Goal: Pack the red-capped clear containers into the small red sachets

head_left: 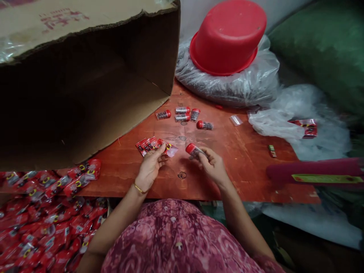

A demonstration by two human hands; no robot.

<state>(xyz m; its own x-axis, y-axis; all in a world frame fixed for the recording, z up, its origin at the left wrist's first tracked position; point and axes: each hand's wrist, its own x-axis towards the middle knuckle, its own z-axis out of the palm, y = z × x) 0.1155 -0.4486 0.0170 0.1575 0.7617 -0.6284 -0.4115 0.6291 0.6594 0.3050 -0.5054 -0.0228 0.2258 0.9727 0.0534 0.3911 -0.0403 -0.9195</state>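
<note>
My left hand [150,167] pinches a red printed card with a clear plastic part [170,148] between thumb and fingers. Just left of it, several similar red cards [145,145] lie on the table by my fingers. My right hand [214,166] is closed round a small clear tube with a red cap [193,150], tilted with its cap toward the left; dark grey contents show through the wall. Beyond both hands lie several more such tubes, among them a capped tube [205,125] and another [163,114].
A large open cardboard box [142,113] takes up the left. Red packaged cards [42,231] are heaped at lower left. Behind stands a red basin [227,41], upside down on a plastic bag [224,89]. A maroon bar [313,172] juts in from the right over the orange-red table [241,159].
</note>
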